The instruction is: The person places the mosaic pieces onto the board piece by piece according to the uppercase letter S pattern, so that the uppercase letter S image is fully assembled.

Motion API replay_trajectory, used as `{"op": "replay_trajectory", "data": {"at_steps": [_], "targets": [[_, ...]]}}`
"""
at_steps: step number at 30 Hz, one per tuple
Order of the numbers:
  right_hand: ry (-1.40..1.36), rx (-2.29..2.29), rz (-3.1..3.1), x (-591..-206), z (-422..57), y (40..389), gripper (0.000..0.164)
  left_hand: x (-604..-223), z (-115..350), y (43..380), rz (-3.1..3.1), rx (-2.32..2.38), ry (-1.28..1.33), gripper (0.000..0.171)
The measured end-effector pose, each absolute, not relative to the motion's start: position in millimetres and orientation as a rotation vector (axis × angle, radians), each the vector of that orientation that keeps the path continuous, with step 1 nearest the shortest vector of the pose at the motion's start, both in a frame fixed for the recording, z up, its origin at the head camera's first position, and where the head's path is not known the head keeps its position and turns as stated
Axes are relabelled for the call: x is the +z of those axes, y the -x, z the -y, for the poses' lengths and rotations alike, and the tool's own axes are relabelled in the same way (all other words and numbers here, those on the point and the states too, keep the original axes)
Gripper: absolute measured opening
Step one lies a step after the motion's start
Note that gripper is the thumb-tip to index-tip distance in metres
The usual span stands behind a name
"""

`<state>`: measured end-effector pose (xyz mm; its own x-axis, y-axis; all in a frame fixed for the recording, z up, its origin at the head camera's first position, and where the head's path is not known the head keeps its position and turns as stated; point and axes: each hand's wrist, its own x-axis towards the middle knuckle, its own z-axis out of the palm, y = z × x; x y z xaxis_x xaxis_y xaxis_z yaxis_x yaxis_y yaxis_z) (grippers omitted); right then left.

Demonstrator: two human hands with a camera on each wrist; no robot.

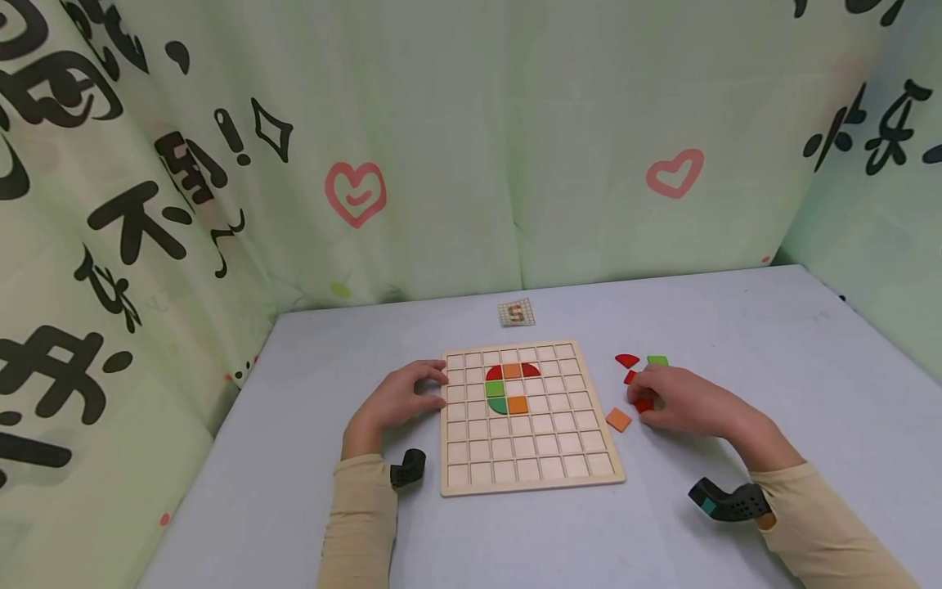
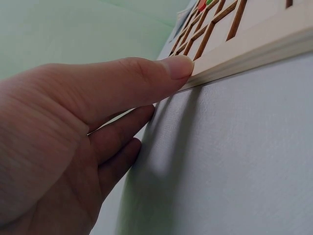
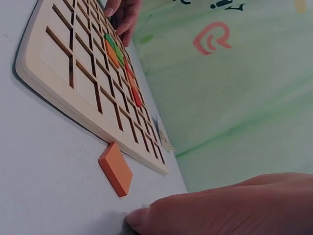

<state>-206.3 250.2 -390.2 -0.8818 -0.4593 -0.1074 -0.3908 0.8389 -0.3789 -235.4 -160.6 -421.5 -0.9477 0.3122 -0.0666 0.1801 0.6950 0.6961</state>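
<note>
A square wooden grid board lies on the table. Set in its cells are two red quarter-circle tiles with an orange square between them, a light green square, a dark green quarter-circle and another orange square. My left hand rests at the board's left edge, thumb tip against the rim and fingers extended. Right of the board, my right hand reaches down and pinches a red tile between thumb and fingers. Its fingertips are partly hidden in the right wrist view.
Loose tiles lie around the right hand: an orange square by the board's right edge, a red quarter-circle, a small red piece and a green piece. A patterned card lies behind the board. A curtain encloses the table.
</note>
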Motion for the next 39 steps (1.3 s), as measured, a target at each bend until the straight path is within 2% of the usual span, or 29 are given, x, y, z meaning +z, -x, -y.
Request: {"op": "replay_trajectory", "data": {"at_steps": [6,13,22,26,39], "targets": [[0.585,-0.518,-2.848,-391.1,-250.8,207.3,0.028,-421.7,160.7,236.2,-2.72,1.086,-0.407,0.027],[0.647,-0.553,-2.853,-392.4,-252.9,209.0,0.029,-421.2,160.5,235.4,-2.713,1.098,-0.374,0.028],[0.504,-0.603,-2.827,-393.1,-252.3,209.5,0.023,-422.0,161.2,235.3,-2.714,1.104,-0.382,0.027],[0.526,-0.603,-2.816,-393.0,-252.1,209.5,0.018,-422.4,161.2,235.5,-2.714,1.104,-0.381,0.027],[0.617,-0.655,-2.832,-387.6,-247.3,207.3,0.016,-423.1,160.1,234.5,-2.736,1.1,-0.391,0.028]]}}
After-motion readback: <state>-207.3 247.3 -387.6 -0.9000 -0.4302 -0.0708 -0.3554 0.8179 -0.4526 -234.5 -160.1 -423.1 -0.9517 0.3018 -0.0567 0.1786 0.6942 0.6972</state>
